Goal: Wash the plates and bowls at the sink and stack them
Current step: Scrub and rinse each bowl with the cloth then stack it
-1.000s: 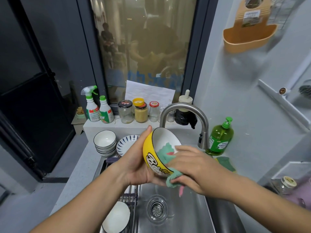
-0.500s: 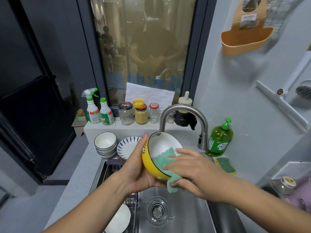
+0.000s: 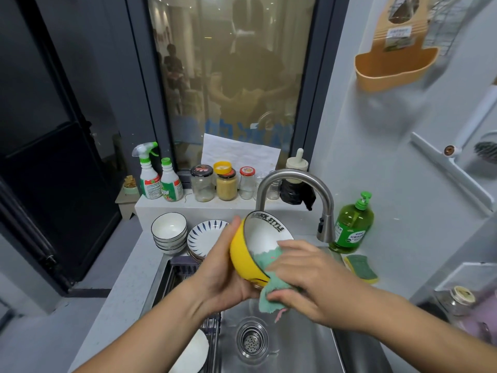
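A yellow bowl (image 3: 243,254) with a white inside and black rim lettering is tilted on its side over the steel sink (image 3: 295,345). My left hand (image 3: 226,270) grips it from the back, thumb up along the rim. My right hand (image 3: 304,278) holds a green cloth (image 3: 269,265) folded over the bowl's lower rim, part inside and part outside. On the counter behind stand a stack of white bowls (image 3: 169,234) and a stack of blue-patterned plates (image 3: 207,238). A white dish (image 3: 192,354) lies on the dark rack (image 3: 185,273) at the sink's left.
The curved steel tap (image 3: 295,181) arches just behind the bowl. A green soap bottle (image 3: 352,224) and a yellow-green sponge (image 3: 361,269) sit to its right. Spray bottles (image 3: 158,179) and several jars (image 3: 223,184) line the window ledge. The drain (image 3: 252,340) lies below my hands.
The bowl has turned in my left hand, so the side lettering has gone out of view and the rim lettering shows. My right hand keeps the cloth at the lower rim.
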A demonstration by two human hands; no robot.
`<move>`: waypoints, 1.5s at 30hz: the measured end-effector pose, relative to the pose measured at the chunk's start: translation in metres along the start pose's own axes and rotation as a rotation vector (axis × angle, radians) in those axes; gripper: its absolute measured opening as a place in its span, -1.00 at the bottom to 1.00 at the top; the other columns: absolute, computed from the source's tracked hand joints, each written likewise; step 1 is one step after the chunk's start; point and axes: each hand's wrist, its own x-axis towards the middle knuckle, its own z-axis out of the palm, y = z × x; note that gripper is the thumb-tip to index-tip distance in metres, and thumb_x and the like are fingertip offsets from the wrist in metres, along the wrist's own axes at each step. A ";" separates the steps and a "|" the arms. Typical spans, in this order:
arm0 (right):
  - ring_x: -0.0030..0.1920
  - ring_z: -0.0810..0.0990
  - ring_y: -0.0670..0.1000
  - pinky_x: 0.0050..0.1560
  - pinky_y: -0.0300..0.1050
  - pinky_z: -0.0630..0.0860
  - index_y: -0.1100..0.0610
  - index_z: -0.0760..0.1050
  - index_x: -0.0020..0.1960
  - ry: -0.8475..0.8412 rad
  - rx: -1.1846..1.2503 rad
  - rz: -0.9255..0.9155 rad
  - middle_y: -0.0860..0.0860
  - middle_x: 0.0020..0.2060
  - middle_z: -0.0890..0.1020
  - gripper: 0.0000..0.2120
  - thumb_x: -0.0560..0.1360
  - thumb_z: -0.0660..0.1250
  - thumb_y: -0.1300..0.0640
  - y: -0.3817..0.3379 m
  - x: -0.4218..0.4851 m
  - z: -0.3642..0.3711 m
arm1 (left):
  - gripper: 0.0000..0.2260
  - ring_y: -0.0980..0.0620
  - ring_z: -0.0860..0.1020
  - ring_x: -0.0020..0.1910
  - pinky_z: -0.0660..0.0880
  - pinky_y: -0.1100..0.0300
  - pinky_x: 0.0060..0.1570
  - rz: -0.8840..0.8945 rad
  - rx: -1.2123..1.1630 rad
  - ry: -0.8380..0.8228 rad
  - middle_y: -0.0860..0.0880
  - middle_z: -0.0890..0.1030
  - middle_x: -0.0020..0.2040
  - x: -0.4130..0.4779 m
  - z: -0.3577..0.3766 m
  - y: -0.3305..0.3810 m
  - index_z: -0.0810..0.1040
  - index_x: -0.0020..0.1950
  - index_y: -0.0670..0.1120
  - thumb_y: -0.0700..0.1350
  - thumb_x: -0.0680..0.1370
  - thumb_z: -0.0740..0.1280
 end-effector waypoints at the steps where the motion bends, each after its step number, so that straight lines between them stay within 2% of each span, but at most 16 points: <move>1: -0.03 0.61 0.00 0.45 0.01 0.31 0.10 0.62 -0.01 -0.013 -0.045 -0.040 -0.06 -0.12 0.65 -0.62 0.64 0.17 -0.15 0.003 0.000 -0.004 | -0.14 -0.26 0.67 0.11 0.51 -0.16 0.17 -0.044 -0.023 0.008 -0.30 0.63 0.28 0.000 -0.002 0.003 0.71 0.23 -0.17 0.53 0.31 0.28; 5: 0.02 0.61 0.03 0.49 0.05 0.26 0.10 0.61 0.01 -0.043 -0.124 -0.108 -0.05 -0.08 0.65 -0.61 0.67 0.11 -0.12 0.009 0.003 -0.014 | 0.04 -0.32 0.64 0.19 0.40 -0.31 0.30 -0.123 -0.037 -0.060 -0.33 0.57 0.35 -0.008 0.000 0.012 0.66 0.31 -0.19 0.64 0.28 0.13; 9: -0.04 0.60 0.06 0.49 0.00 0.27 0.13 0.58 -0.03 -0.043 -0.107 -0.019 0.00 -0.15 0.63 -0.61 0.68 0.12 -0.11 0.014 0.001 -0.008 | -0.05 -0.36 0.44 0.45 0.35 -0.38 0.39 0.051 -0.089 -0.221 -0.34 0.39 0.52 -0.006 -0.001 0.005 0.44 0.52 -0.19 0.37 0.32 0.53; 12: -0.11 0.58 0.06 0.45 0.00 0.31 0.13 0.57 -0.08 -0.051 -0.083 0.010 0.00 -0.20 0.59 -0.59 0.68 0.11 -0.13 0.011 -0.002 -0.006 | -0.18 -0.32 0.52 0.38 0.47 -0.35 0.27 0.094 -0.077 -0.227 -0.32 0.45 0.49 -0.008 0.006 -0.003 0.51 0.47 -0.18 0.13 0.32 0.66; 14: -0.11 0.56 0.03 0.45 -0.02 0.30 0.11 0.57 -0.08 -0.079 -0.083 0.003 -0.02 -0.21 0.59 -0.58 0.68 0.10 -0.14 0.007 -0.003 -0.008 | -0.21 -0.30 0.59 0.30 0.55 -0.31 0.16 0.070 -0.072 -0.231 -0.30 0.50 0.44 -0.007 0.007 -0.004 0.58 0.41 -0.14 0.14 0.28 0.68; 20: 0.41 0.45 -0.04 0.57 0.10 0.06 0.04 0.59 0.12 -0.159 -0.214 -0.098 -0.10 0.16 0.63 -0.65 0.64 0.16 -0.16 0.020 -0.004 -0.035 | -0.04 -0.39 0.47 0.39 0.24 -0.46 0.41 0.021 -0.008 -0.252 -0.34 0.42 0.50 -0.005 0.001 0.005 0.47 0.52 -0.15 0.25 0.23 0.66; 23: 0.37 0.48 -0.03 0.57 0.11 0.06 0.07 0.59 0.16 -0.130 -0.229 -0.055 -0.08 0.15 0.64 -0.64 0.64 0.13 -0.12 0.016 -0.002 -0.029 | -0.11 -0.36 0.53 0.34 0.35 -0.42 0.37 0.056 -0.003 -0.229 -0.32 0.49 0.45 -0.001 0.004 0.010 0.56 0.44 -0.13 0.25 0.21 0.67; 25: 0.24 0.56 -0.01 0.55 0.00 0.14 0.09 0.58 0.13 -0.055 -0.086 0.039 -0.04 0.08 0.66 -0.66 0.63 0.14 -0.09 0.008 -0.001 -0.017 | -0.17 -0.31 0.63 0.22 0.55 -0.33 0.19 0.101 -0.006 -0.162 -0.31 0.59 0.34 0.003 0.010 0.009 0.65 0.33 -0.14 0.24 0.17 0.68; 28: -0.02 0.61 0.00 0.27 -0.24 0.41 0.13 0.55 -0.09 0.114 0.335 0.297 0.02 -0.16 0.65 -0.67 0.61 0.16 -0.08 -0.012 0.004 -0.009 | -0.25 -0.21 0.70 0.06 0.66 -0.12 -0.06 0.175 -0.020 -0.075 -0.26 0.68 0.18 0.011 0.017 0.003 0.68 0.23 -0.14 0.20 0.15 0.71; 31: -0.26 0.54 -0.15 -0.18 -0.18 0.47 0.09 0.53 -0.16 0.192 0.651 0.496 -0.05 -0.30 0.60 -0.75 0.61 0.24 0.00 -0.026 0.014 -0.007 | -0.32 -0.17 0.71 -0.10 0.66 0.02 -0.22 0.225 -0.005 -0.048 -0.26 0.70 -0.01 0.015 0.021 -0.002 0.66 0.11 -0.19 0.19 0.17 0.70; 33: -0.25 0.53 -0.16 -0.10 -0.22 0.49 0.07 0.52 -0.16 0.154 0.621 0.454 -0.05 -0.30 0.59 -0.78 0.62 0.25 0.02 -0.027 0.014 -0.008 | -0.32 -0.17 0.71 -0.09 0.66 0.00 -0.18 0.227 -0.001 -0.042 -0.25 0.70 -0.01 0.014 0.019 -0.001 0.66 0.10 -0.20 0.20 0.17 0.70; 34: -0.20 0.55 -0.14 0.08 -0.22 0.49 0.07 0.52 -0.14 0.107 0.494 0.365 -0.07 -0.28 0.59 -0.77 0.63 0.23 0.00 -0.021 0.011 -0.009 | -0.31 -0.18 0.71 -0.04 0.67 -0.04 -0.11 0.219 0.008 -0.042 -0.25 0.70 0.05 0.012 0.017 0.001 0.69 0.12 -0.17 0.22 0.16 0.69; 37: 0.21 0.57 -0.11 0.55 0.06 0.12 0.00 0.59 0.08 -0.092 -0.004 0.048 -0.15 0.01 0.66 -0.74 0.63 0.20 -0.11 0.008 -0.004 -0.014 | -0.22 -0.23 0.68 0.13 0.64 -0.19 0.03 0.149 0.078 -0.052 -0.26 0.64 0.28 0.005 0.010 0.005 0.71 0.24 -0.09 0.30 0.14 0.66; 40: 0.46 0.39 -0.08 0.56 0.25 0.01 -0.03 0.59 0.20 -0.252 -0.259 -0.053 -0.15 0.24 0.61 -0.67 0.61 0.20 -0.17 0.029 -0.006 -0.028 | -0.16 -0.29 0.64 0.19 0.57 -0.31 0.18 0.084 0.111 -0.061 -0.29 0.59 0.36 0.001 0.007 0.006 0.67 0.30 -0.09 0.30 0.13 0.66; 43: 0.40 0.45 -0.05 0.57 0.17 0.03 0.01 0.58 0.20 -0.177 -0.246 0.002 -0.11 0.18 0.64 -0.69 0.60 0.21 -0.12 0.019 0.001 -0.025 | -0.17 -0.29 0.66 0.16 0.60 -0.26 0.11 0.105 0.083 -0.042 -0.28 0.61 0.33 0.003 0.011 0.010 0.68 0.28 -0.09 0.28 0.11 0.67; 45: 0.26 0.53 -0.05 0.56 0.00 0.11 0.03 0.57 0.15 -0.079 -0.038 0.093 -0.08 0.07 0.66 -0.73 0.60 0.21 -0.08 0.007 0.002 -0.016 | -0.16 -0.24 0.68 0.11 0.64 -0.18 0.00 0.121 0.066 -0.013 -0.26 0.64 0.28 0.006 0.012 0.010 0.67 0.28 -0.09 0.27 0.08 0.68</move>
